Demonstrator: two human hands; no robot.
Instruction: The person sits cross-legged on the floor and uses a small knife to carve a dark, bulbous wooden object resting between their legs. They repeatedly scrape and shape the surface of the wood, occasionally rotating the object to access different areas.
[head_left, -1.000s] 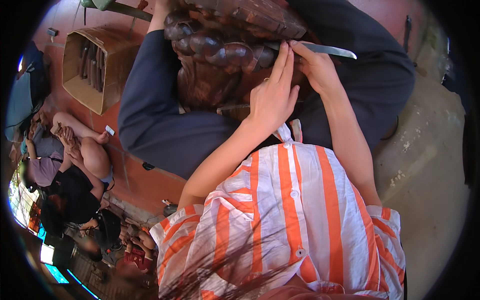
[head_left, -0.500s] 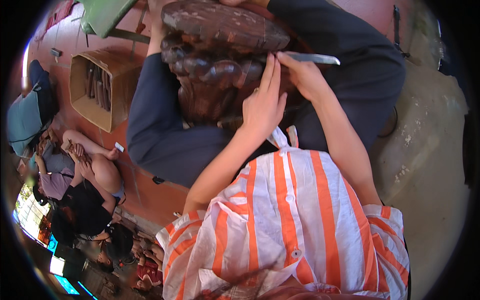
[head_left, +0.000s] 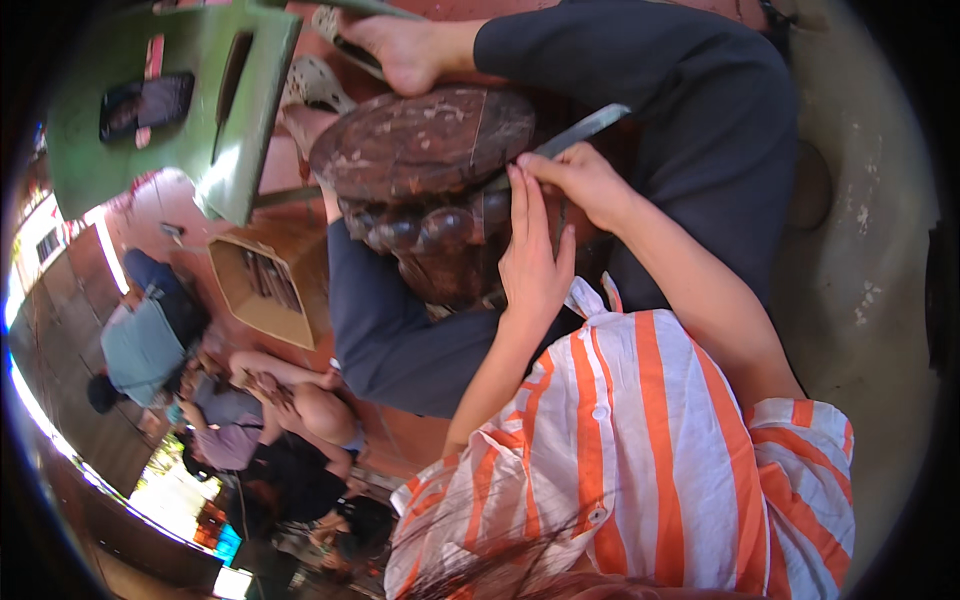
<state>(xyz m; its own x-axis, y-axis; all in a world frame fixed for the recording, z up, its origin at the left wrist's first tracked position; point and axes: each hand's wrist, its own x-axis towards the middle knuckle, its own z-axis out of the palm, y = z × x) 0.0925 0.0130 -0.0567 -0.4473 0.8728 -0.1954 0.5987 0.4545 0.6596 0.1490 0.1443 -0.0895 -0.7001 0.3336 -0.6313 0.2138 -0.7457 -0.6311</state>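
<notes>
A dark, glossy carved wooden piece [head_left: 425, 140] with a round flat top and a row of knobs stands between my legs, tilted in view. My right hand [head_left: 588, 190] is closed around a flat grey blade-like strip [head_left: 596, 122], whose one end sticks out past my fingers. Its other end runs in beneath the edge of the wooden top. With index and middle fingers stretched out and thumb apart, my left hand [head_left: 533, 262] lies against the wood, its fingertips beside the strip and the right fingers. Whether those fingertips press on the strip is hard to see.
At the upper left is a green plastic chair [head_left: 80, 160] with a black phone [head_left: 147, 106] on it. An open cardboard box [head_left: 313, 295] holding dark wooden pieces is left of my knee. Several people [head_left: 150, 345] sit on the tiled floor further left.
The view has shifted, bringing the green chair, the phone and my bare foot into sight. Both hands stay at the wood's edge; the strip now slants more steeply upward.
</notes>
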